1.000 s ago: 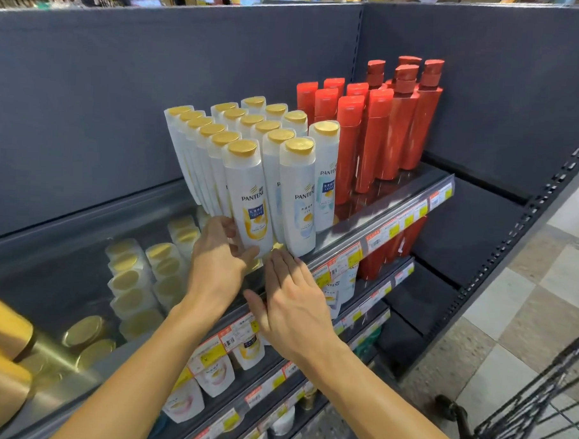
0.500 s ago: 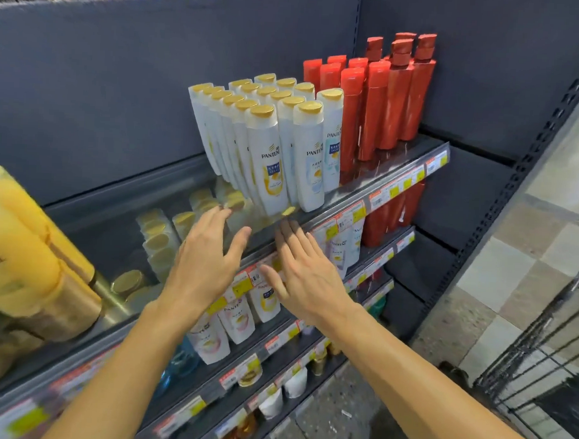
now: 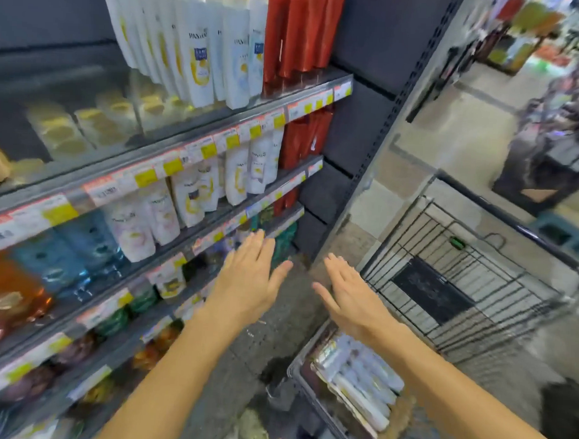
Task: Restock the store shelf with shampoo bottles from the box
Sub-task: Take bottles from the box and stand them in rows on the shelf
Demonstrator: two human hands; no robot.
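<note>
White shampoo bottles with gold caps (image 3: 196, 42) stand in rows on the top shelf (image 3: 219, 123), beside tall red bottles (image 3: 303, 30). Low at the bottom right, a box (image 3: 395, 423) in a cart holds several white bottles (image 3: 361, 378) lying flat. My left hand (image 3: 249, 280) hovers flat with straight fingers in front of the lower shelves, holding nothing. To its right my right hand (image 3: 348, 295), likewise flat and holding nothing, is just above the box. The view is blurred by motion.
Lower shelves carry white, blue, orange and green bottles and pouches behind price tags (image 3: 171, 167). A black wire shopping cart (image 3: 461, 280) stands on the tiled floor to the right. More store displays (image 3: 552, 98) lie beyond the aisle.
Both hands have left the top shelf's front edge and dropped down to the right, towards the box. My view has swung down and right, bringing the box and cart into sight.
</note>
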